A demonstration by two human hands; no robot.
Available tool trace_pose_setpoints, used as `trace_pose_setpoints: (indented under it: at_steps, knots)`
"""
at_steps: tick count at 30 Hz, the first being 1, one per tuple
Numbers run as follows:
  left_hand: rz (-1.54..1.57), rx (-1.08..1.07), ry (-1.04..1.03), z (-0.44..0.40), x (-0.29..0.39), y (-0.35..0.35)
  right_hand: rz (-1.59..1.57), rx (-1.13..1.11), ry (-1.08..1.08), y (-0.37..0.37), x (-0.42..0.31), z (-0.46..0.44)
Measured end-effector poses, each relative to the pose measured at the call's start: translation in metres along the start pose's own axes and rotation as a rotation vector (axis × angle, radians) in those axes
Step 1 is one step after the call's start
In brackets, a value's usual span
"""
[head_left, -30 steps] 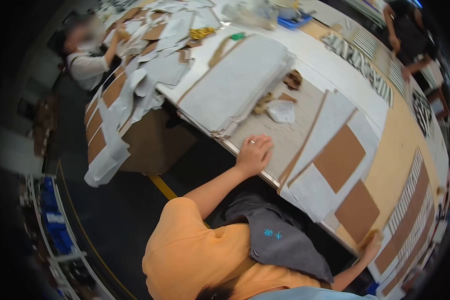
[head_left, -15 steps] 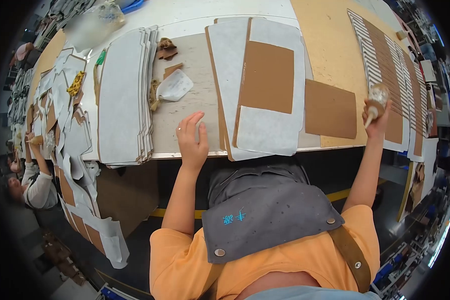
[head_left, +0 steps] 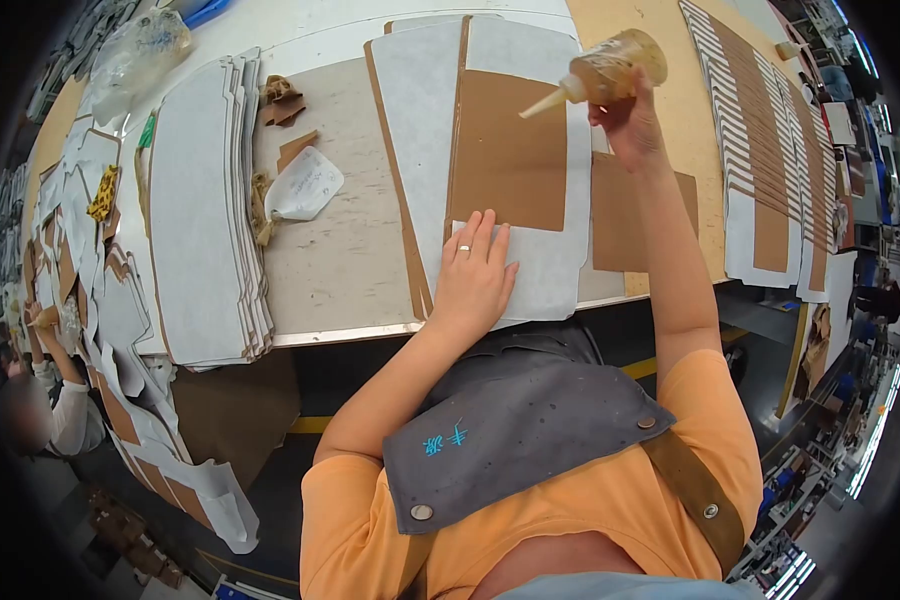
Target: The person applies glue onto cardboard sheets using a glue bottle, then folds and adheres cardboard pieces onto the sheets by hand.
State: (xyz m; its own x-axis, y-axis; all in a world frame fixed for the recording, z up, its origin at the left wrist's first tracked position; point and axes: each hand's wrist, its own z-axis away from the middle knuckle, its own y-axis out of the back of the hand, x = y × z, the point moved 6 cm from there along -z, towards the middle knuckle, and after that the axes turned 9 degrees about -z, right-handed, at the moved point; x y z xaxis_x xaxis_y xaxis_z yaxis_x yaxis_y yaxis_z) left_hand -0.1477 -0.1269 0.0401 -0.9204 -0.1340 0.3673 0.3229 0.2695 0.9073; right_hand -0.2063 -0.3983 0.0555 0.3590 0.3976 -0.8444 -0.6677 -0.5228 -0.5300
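My right hand (head_left: 630, 120) grips a yellowish, see-through squeeze bottle (head_left: 615, 68), tilted so its long pointed nozzle aims down and left. The nozzle hangs over the brown rectangle (head_left: 515, 150) on the top white panel (head_left: 535, 265). Flat on the lower left part of that panel lies my left hand (head_left: 475, 275), fingers stretched out and holding nothing. Beneath the top panel, another white panel with a brown edge (head_left: 410, 130) fans out to the left. A brown sheet (head_left: 670, 225) lies to the right, partly behind my right forearm.
Left of the panels are a stack of white panels (head_left: 200, 210), a white plastic scoop-like piece (head_left: 307, 184) and brown scraps (head_left: 283, 103). Striped brown-and-white panels (head_left: 755, 140) line the right side. Cut white offcuts hang over the far left, where another person (head_left: 65, 410) works.
My right hand has brought the squeeze bottle leftward and up, over the top panel. My left hand has moved right from the bare table edge onto that panel.
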Motion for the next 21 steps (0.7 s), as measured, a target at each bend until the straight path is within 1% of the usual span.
trace_pose_setpoints:
  at_steps: [1,2,4,7,10,12,14,15,17,18,21]
  knots:
    - [-0.006,-0.011,0.008,0.000,-0.001,-0.002,0.023,-0.019,-0.010,-0.008,0.005,-0.006]
    - [-0.002,-0.010,0.009,0.000,-0.001,-0.002,0.070,0.052,0.032,-0.017,0.006,-0.009]
    - [0.004,-0.008,0.012,-0.002,-0.001,0.002,0.174,0.074,0.083,-0.030,0.012,-0.022]
    - [0.295,-0.044,-0.005,-0.004,-0.013,0.011,0.263,0.088,0.153,-0.040,0.015,-0.041]
    - [0.213,0.139,0.069,-0.005,-0.055,0.035,0.327,0.088,0.177,-0.041,0.019,-0.055]
    - [0.004,0.237,0.222,0.000,-0.096,0.051,0.348,0.088,0.191,-0.035,0.024,-0.064]
    - [-0.059,0.281,0.365,0.012,-0.133,0.053,0.411,0.083,0.258,-0.046,0.019,-0.064]
    - [-0.111,0.260,0.361,0.014,-0.137,0.049,0.443,0.078,0.289,-0.051,0.016,-0.064]
    - [-0.213,0.215,0.359,0.015,-0.139,0.043,0.397,0.065,0.253,-0.055,0.016,-0.066]
    - [-0.219,0.196,0.362,0.015,-0.137,0.041,0.375,0.056,0.234,-0.056,0.018,-0.067]
    - [-0.236,0.163,0.359,0.008,-0.135,0.041,0.430,0.033,0.269,-0.059,0.019,-0.070]
